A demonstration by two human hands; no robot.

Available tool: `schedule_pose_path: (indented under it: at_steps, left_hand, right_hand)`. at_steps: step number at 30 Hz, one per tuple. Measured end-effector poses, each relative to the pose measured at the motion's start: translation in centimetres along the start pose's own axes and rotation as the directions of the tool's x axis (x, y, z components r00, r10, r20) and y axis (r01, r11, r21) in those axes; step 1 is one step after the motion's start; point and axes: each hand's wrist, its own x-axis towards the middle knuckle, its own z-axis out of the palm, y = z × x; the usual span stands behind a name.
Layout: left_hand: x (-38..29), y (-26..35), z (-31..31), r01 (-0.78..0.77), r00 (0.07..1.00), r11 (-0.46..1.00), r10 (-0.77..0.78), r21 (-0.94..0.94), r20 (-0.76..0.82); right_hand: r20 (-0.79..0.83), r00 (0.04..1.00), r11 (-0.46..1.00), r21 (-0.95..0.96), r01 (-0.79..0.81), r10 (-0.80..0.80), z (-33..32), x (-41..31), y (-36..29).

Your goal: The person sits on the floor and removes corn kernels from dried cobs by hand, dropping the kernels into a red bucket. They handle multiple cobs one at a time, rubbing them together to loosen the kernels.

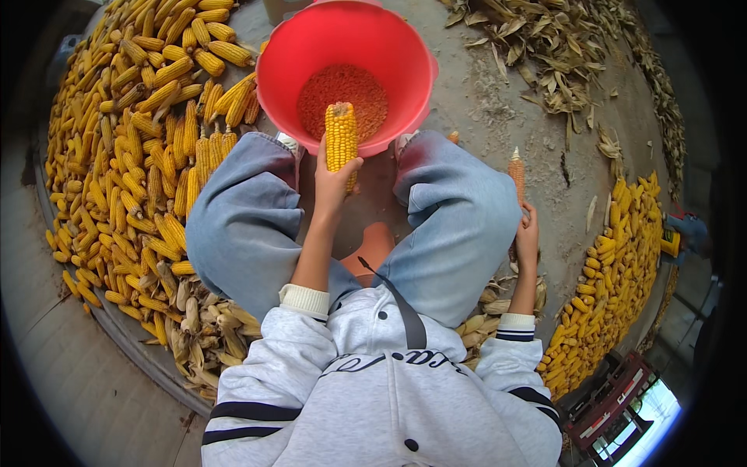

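My left hand [335, 178] grips a yellow corn cob [341, 137], held upright in view over the near rim of a red plastic basin [350, 44]. Loose corn kernels [344, 93], tinted reddish, cover the basin's bottom. Beside my knee, at the right, my right hand [527, 233] is at the lower end of a mostly bare, orange-pink cob [516, 175]. Its fingers are partly hidden, so whether they grip this cob is unclear. The basin stands between my feet.
A large heap of husked corn [134, 163] fills the left side. Husked corn [613, 280] also lies at the right, with dry husks [554, 52] at the upper right. Husk-covered cobs [204, 327] lie beside my left hip. An orange seat [369, 251] is under me.
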Motion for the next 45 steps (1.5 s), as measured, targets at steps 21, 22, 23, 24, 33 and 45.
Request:
schedule_pose_path:
  at_steps: [21, 22, 23, 24, 33, 45]
  left_hand:
    - [0.6, -0.2, -0.6, 0.032, 0.998, 0.997, -0.028, -0.070, 0.060]
    - [0.5, -0.1, -0.6, 0.051, 0.996, 0.997, -0.047, -0.062, 0.070]
    - [0.4, 0.0, -0.7, 0.070, 0.995, 0.996, -0.066, -0.054, 0.081]
    - [0.4, 0.2, -0.7, 0.084, 0.993, 0.995, -0.079, -0.047, 0.088]
    - [0.8, -0.1, -0.6, 0.061, 0.996, 0.995, -0.056, -0.077, 0.067]
    - [0.5, 0.0, -0.3, 0.045, 0.998, 0.998, -0.043, -0.053, 0.034]
  right_hand:
    - [-0.086, 0.996, 0.997, -0.067, -0.034, 0.028, -3.8, -2.1, 0.5]
    - [-0.090, 0.996, 0.999, -0.040, -0.023, 0.019, -4.6, -2.3, 1.4]
    - [-0.094, 0.995, 1.000, -0.014, -0.011, 0.010, -5.5, -2.5, 2.2]
    - [-0.137, 0.990, 1.000, -0.023, 0.008, -0.011, -6.1, -2.6, 2.9]
    - [-0.229, 0.973, 0.999, -0.018, -0.036, 0.031, -9.2, -5.5, 4.1]
    - [-0.178, 0.977, 0.987, -0.086, -0.137, 0.120, -7.9, -6.0, 3.3]
